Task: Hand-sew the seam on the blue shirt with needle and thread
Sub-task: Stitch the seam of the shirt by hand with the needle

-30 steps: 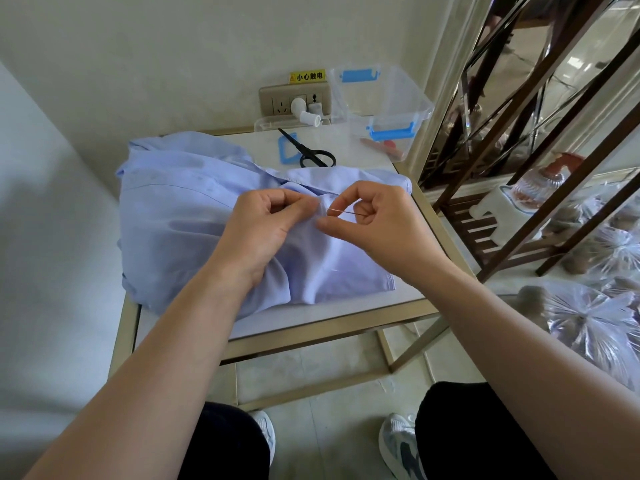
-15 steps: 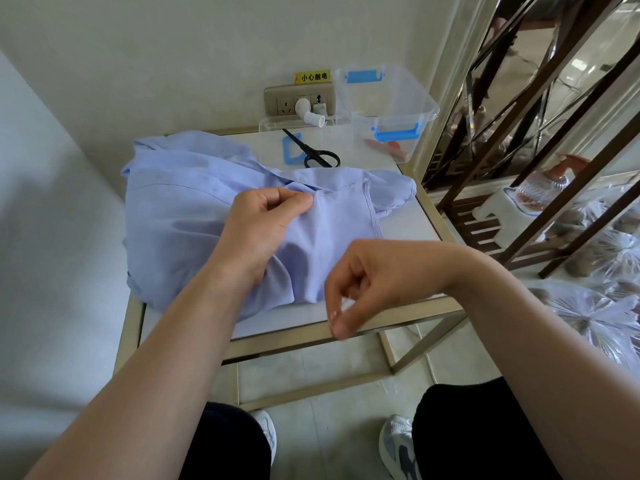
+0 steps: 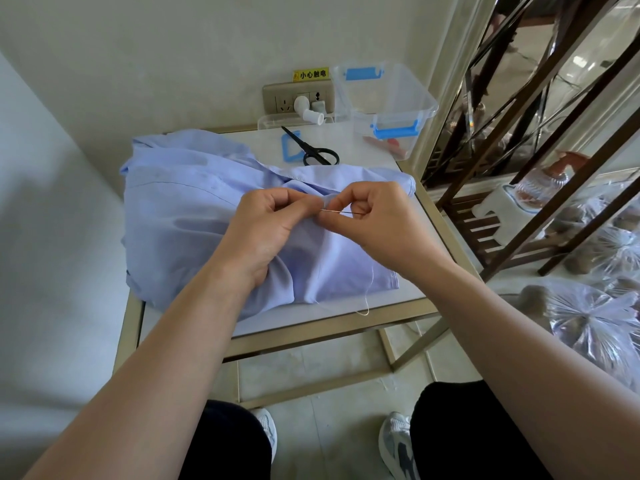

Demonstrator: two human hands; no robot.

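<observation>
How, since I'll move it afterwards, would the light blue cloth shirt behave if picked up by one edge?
The light blue cloth shirt is probably floppy: it lies in soft folds and bunches under the left hand. Lifting could tug the loose white thread and the thin metal needle pinched by the right hand.

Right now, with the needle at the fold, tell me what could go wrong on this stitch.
1. The needle, pinched by the right hand, points at the left hand pinching the fold; a hard push could prick it.
2. The thread trails slack toward the table edge; it might tangle or knot when pulled through.
3. The blue shirt lies bunched in layers, so the stitch may catch fabric underneath.
</observation>
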